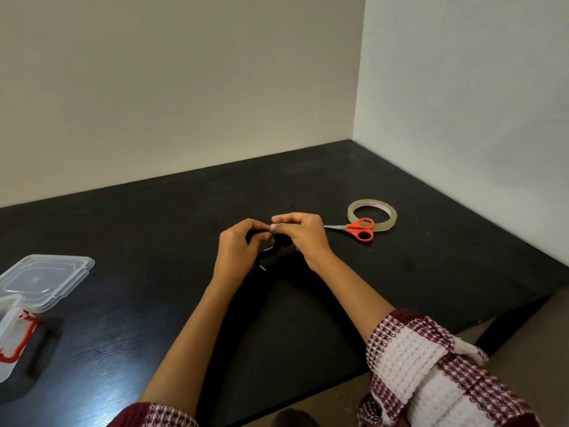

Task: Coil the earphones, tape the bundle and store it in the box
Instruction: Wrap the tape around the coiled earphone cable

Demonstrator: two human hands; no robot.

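Two hands meet over the middle of the dark surface point(154, 241), and the black earphones point(272, 249) sit between them as a small coil, held up off the surface as far as I can tell. The left hand point(235, 251) has its fingers point(255, 224) curled round the left side of the coil and grips it. The right hand point(304, 237) pinches a short pale piece of tape point(274, 227) at the top of the coil, just where the fingertips of both hands come together. The strands run down from that pinch and round the lower side, and the plug point(262, 268) pokes out loose beneath the left hand. What the coming move seems to turn on is that the tape lies on top of the bundle, directly under the right fingers, so it has to be drawn across the strands, not along them, while the left hand steadies the loop. The clear box point(7, 331) with its red seal stands at the far left edge, well apart from the coil, with the lid point(49, 277) just beyond it; the left hand is the nearer one for storing. The scissors point(358, 230) lie just right of the right hand, handles against the tape roll point(372, 214)
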